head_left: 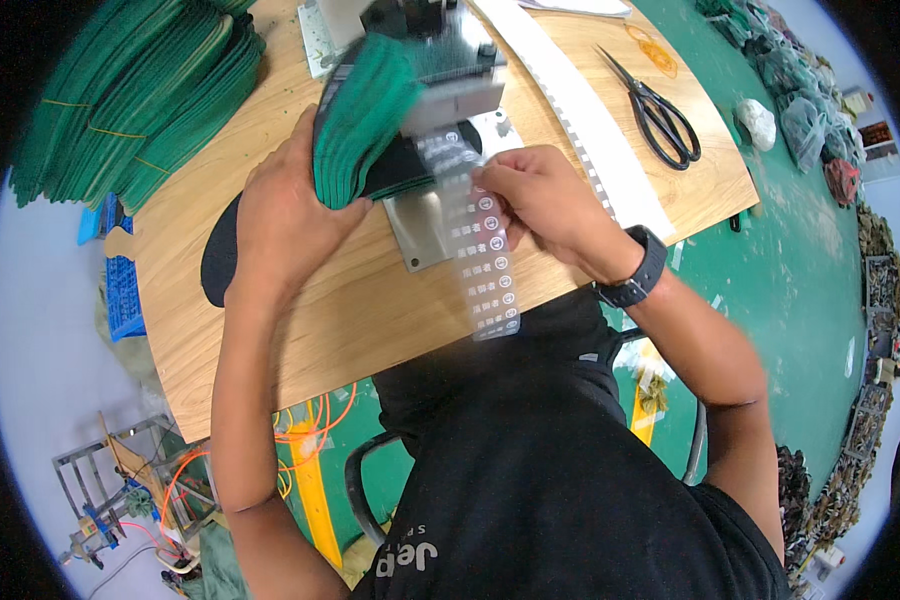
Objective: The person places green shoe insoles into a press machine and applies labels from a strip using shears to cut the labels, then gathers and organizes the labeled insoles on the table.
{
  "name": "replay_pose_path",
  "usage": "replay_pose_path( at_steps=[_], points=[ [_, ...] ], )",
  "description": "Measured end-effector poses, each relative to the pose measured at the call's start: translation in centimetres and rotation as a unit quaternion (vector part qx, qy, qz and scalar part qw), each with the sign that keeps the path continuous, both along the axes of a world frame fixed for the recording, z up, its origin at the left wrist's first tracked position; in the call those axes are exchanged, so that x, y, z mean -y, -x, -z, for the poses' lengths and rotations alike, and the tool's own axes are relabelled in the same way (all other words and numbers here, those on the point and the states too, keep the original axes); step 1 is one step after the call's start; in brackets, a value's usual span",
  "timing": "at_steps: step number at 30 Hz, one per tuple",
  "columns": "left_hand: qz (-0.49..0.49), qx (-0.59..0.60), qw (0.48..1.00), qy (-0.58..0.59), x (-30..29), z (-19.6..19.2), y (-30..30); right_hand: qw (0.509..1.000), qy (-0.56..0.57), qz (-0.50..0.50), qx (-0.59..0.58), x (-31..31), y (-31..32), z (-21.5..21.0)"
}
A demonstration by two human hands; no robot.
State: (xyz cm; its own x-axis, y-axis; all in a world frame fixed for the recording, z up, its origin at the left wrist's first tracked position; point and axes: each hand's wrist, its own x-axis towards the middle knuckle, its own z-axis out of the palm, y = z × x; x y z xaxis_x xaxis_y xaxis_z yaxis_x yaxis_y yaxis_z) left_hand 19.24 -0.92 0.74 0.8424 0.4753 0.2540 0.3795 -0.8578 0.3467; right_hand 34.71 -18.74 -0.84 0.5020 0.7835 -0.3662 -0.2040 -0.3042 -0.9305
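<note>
Clasping the near end of a green stack (365, 125) of layered pieces, the left hand (295, 205) has its fingers on the stack's left side and its thumb at the lower end, spread to the stack's thickness. The right hand (545, 205) has thumb and index finger drawn together at the right edge of a clear strip (485, 260) printed with rows of white marks; its remaining fingers are curled, their tips partly hidden. The strip hangs down from these fingertips toward the table edge, its upper end crumpled or blurred. Left of the left fingers, a black rounded piece (220, 258) lies partly covered by the hand. Between both hands' fingers, nearer the person, sits a metal plate (420, 235). Beyond the right fingers stands a black machine (455, 60), blurred. Farther right of them, scissors (660, 122) lie on the wooden table (320, 330).
</note>
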Motion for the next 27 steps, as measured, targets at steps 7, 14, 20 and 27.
replay_pose_path(
  at_steps=[7,14,20,27],
  points=[
    [-0.027,-0.009,0.996,0.085,-0.1,-1.6,0.6,0.991,-0.071,0.056,-0.097,1.9,-0.8,0.2],
    [-0.084,0.166,0.959,0.214,-1.2,-0.9,1.6,0.999,0.033,-0.022,-0.007,-0.5,-0.3,-0.3],
    [-0.092,0.212,0.949,0.216,-1.7,-0.6,2.1,0.994,0.078,-0.07,0.042,-1.4,-0.7,-0.7],
    [-0.084,0.215,0.948,0.218,-1.2,-0.8,1.9,0.993,0.084,-0.071,0.047,-1.8,-0.9,-0.7]
  ],
)
